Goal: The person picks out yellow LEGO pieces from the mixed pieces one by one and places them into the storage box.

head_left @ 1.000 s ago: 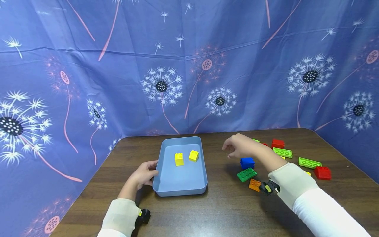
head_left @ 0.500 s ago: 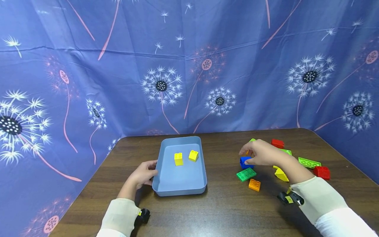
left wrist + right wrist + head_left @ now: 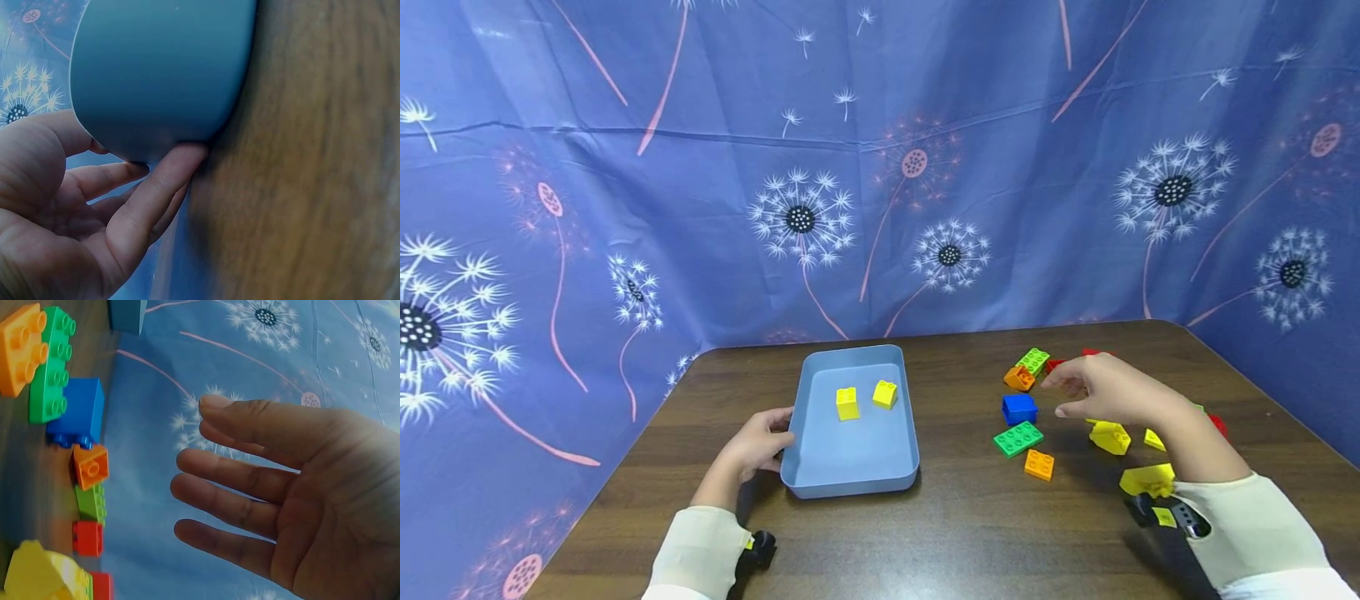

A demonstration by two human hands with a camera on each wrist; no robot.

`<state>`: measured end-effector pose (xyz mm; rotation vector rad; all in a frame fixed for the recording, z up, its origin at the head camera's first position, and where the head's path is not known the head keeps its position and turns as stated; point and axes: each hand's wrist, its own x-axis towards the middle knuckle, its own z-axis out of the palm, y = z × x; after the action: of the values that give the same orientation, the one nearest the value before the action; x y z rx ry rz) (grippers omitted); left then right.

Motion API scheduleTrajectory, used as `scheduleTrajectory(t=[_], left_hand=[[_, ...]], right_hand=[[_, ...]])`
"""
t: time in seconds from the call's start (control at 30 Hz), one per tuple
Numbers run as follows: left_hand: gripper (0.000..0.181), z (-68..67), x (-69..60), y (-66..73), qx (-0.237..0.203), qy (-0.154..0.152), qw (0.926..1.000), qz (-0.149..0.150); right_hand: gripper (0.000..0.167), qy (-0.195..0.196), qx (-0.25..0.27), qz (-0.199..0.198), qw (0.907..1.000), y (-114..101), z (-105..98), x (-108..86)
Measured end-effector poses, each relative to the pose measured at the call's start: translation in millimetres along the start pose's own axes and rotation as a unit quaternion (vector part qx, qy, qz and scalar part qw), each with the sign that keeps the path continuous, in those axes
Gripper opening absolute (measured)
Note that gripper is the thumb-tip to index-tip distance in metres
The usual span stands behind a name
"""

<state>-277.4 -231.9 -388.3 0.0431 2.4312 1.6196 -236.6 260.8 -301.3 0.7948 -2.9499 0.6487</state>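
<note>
My left hand (image 3: 758, 446) grips the left wall of a blue tray (image 3: 850, 482), its thumb at the rim and its fingers against the outside, as the left wrist view shows. Inside the tray sit two yellow toy bricks, one upright brick (image 3: 847, 404) and one smaller brick (image 3: 884, 394). My right hand (image 3: 1116, 390) hovers over the loose bricks at the right, fingers spread and holding nothing in the right wrist view. Closest to its fingertips are a blue brick (image 3: 1019, 408), an orange brick (image 3: 1019, 378) and a red brick (image 3: 1054, 365).
On the brown table (image 3: 925, 550) lie a green brick (image 3: 1018, 438), a flat orange brick (image 3: 1039, 465), a lime brick (image 3: 1033, 360) and yellow pieces (image 3: 1109, 437). My right arm partly hides more bricks. A blue patterned cloth (image 3: 880, 250) hangs behind the table.
My right hand moves right, first over the blue brick and then past it to the right, uncovering the orange and lime bricks. The left hand stays on the tray; the head view shifts slightly.
</note>
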Motion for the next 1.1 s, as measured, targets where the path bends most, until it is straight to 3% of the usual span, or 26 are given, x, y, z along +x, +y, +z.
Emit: scheduleTrajectory(t=[0.3,0.57,0.8,1.1], left_hand=[[0.061,-1.4,-1.3,1.1,0.006,0.008,1.0,-0.003],[0.061,-2.8,-0.6,2.2,0.007,0.005,1.0,0.0],[0.061,-3.3,-1.9,1.8,0.012,0.004,0.9999,0.002],[0.062,-2.8,-1.0,1.4,0.006,-0.008,0.9999,-0.001]], right_hand=[[0.036,-0.009,-0.018,0.028,0.9994,14.8,-5.3,-20.6],[0.042,-0.089,0.014,0.072,0.9933,26.2,-7.1,-39.3],[0.034,-0.125,0.015,0.079,0.989,38.3,-4.9,-47.8],[0.039,-0.148,0.049,0.109,0.9817,49.2,5.1,-53.1]])
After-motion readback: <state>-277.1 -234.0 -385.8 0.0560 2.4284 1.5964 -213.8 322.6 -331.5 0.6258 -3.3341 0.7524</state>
